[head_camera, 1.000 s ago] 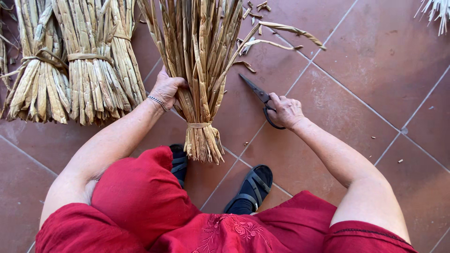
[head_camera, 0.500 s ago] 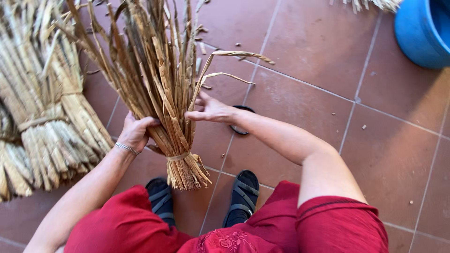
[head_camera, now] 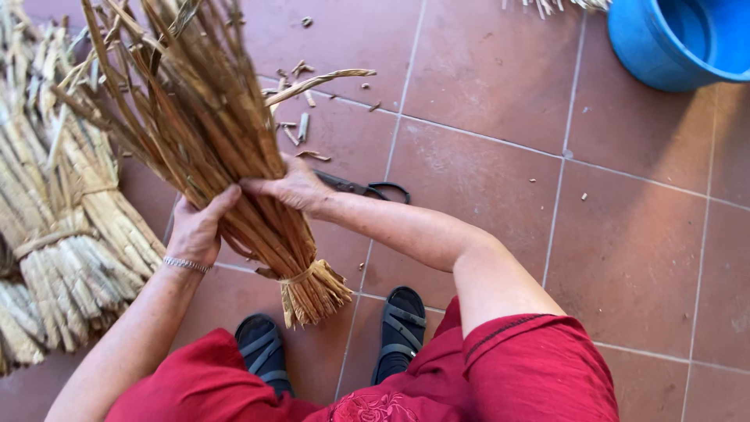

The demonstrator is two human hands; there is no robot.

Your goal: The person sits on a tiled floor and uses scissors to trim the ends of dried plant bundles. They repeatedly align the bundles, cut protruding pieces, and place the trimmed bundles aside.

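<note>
Nearest the viewer: red garment [head_camera: 500,375] over the knees, two feet in dark sandals [head_camera: 398,332] planted on the terracotta tile floor [head_camera: 625,234].

Between the feet and just ahead of them: tied butt end of a bundle of dried reeds [head_camera: 234,187]. A fibre band binds it near the base; cut ends splay below the band. Bundle leans up and away to the left, loose stalks fanning out at the top.

Left hand [head_camera: 197,227], thin bracelet on the wrist, wraps the bundle from its left side, fingers closed around the stalks above the band. Right hand [head_camera: 291,187] lies on the bundle's right side, fingers curled onto the stalks, gripping them.

Just behind the right wrist: dark scissors [head_camera: 367,187] flat on the floor, untouched, partly hidden by the forearm.

Left of the person: several more tied reed bundles [head_camera: 70,242] lying side by side.

Further out: short reed offcuts [head_camera: 301,129] scattered on the tiles. Far right corner: blue plastic tub [head_camera: 680,39], cropped.
</note>
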